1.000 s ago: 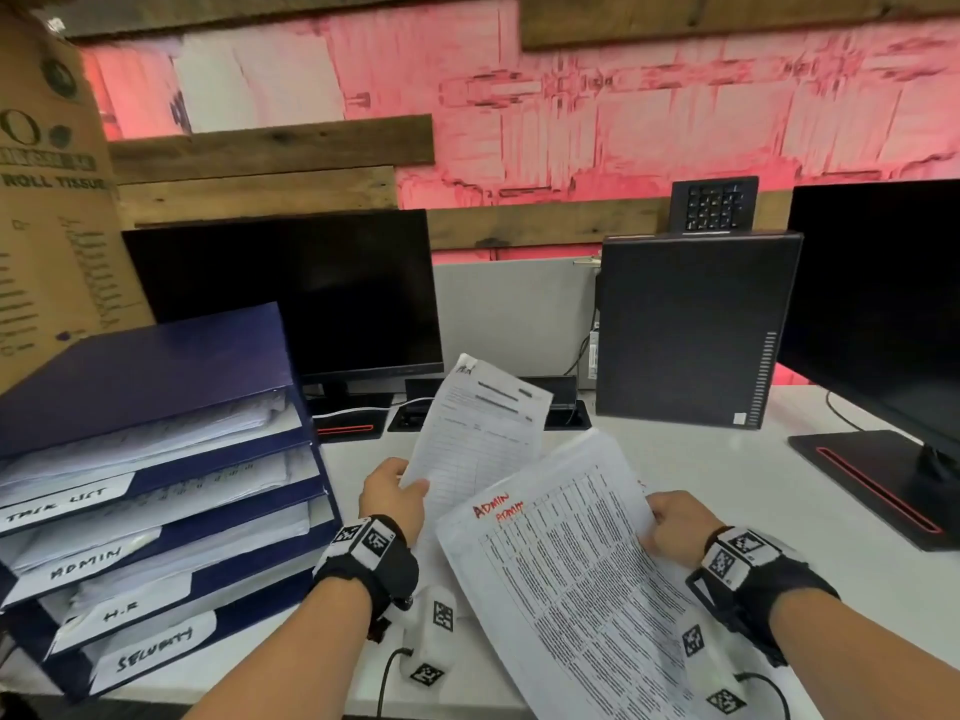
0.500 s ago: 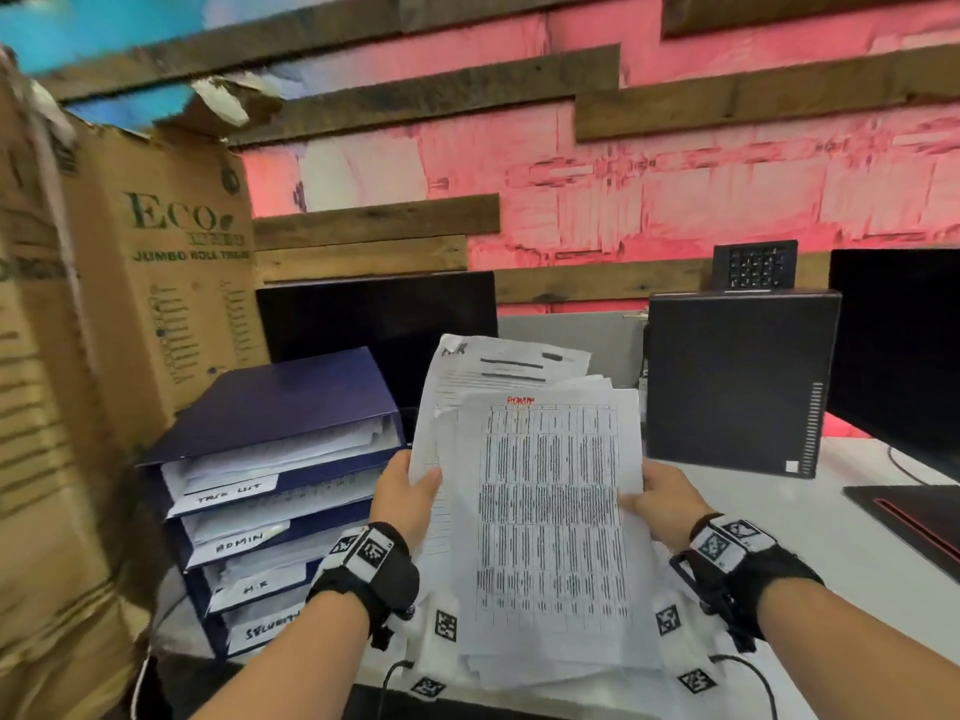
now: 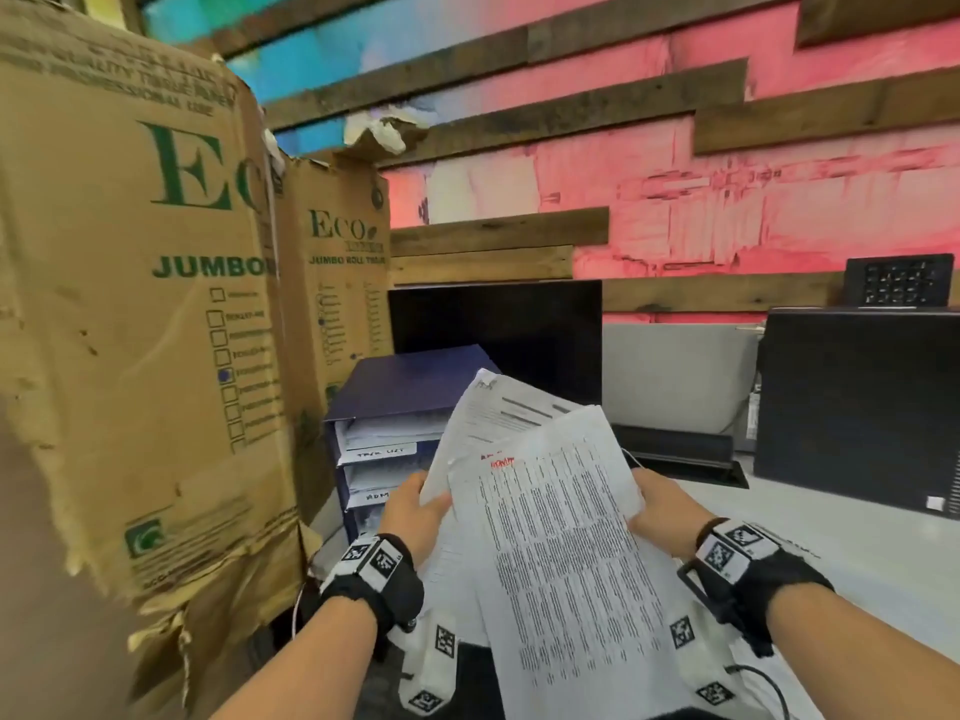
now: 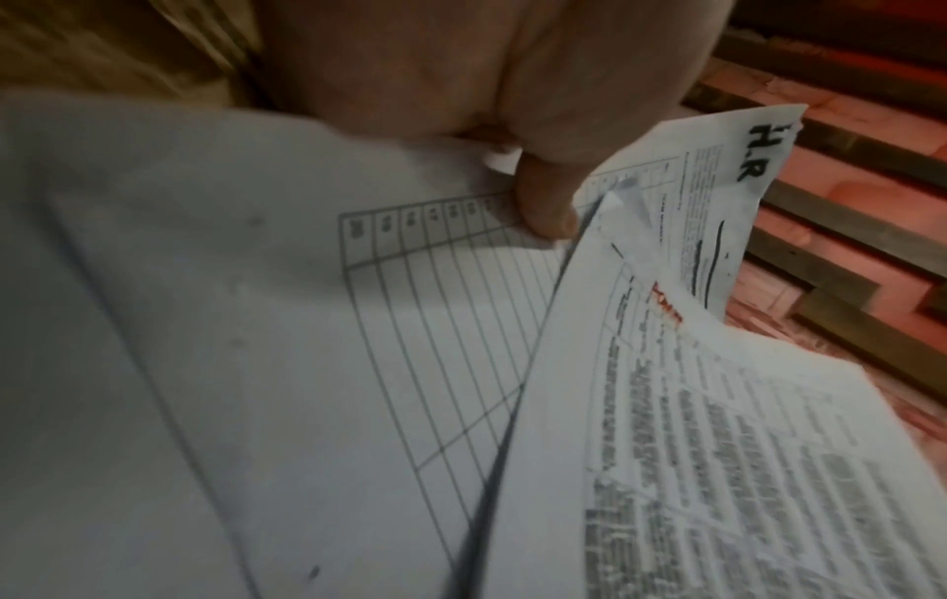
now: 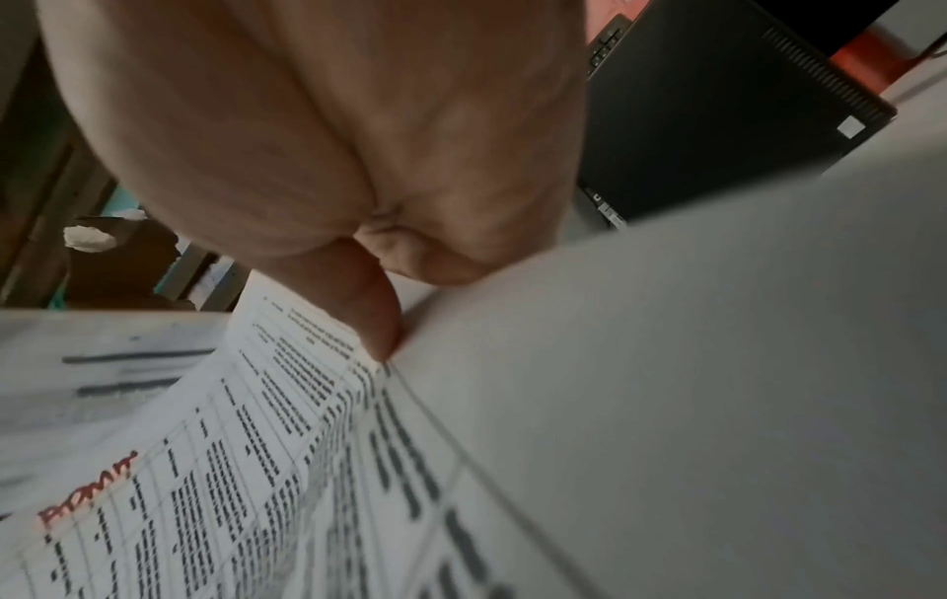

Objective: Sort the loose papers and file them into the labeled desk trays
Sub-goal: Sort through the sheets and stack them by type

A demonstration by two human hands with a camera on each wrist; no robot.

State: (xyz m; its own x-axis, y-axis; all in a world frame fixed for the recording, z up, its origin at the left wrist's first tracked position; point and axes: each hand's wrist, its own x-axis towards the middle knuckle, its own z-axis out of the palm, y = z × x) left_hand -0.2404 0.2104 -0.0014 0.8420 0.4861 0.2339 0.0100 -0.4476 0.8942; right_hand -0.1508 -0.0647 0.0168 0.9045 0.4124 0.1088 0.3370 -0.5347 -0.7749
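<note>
I hold a fanned stack of white papers in front of me. The top sheet (image 3: 566, 537) carries dense print and a red "ADMIN" heading (image 5: 87, 502); my right hand (image 3: 660, 504) pinches its right edge. Behind it a sheet marked "H.R" (image 4: 753, 158) sticks out at the top, and a lined table sheet (image 4: 436, 324) lies under my left thumb. My left hand (image 3: 415, 511) grips the left side of the stack. The blue stacked desk trays (image 3: 389, 423) stand just behind the papers at left, with white labels "TASK LIST" (image 3: 378, 451) and "ADMIN" (image 3: 375, 496) showing; the lower trays are hidden.
Two tall brown cardboard boxes (image 3: 156, 304) crowd the left side next to the trays. A dark monitor (image 3: 498, 330) stands behind the trays and a black computer tower (image 3: 857, 407) on the white desk (image 3: 857, 553) at right.
The view has swung left, bringing the cardboard boxes into view. The papers, spread apart a second ago, came together and now tilt to the right, closer to the trays. Both hands keep their hold.
</note>
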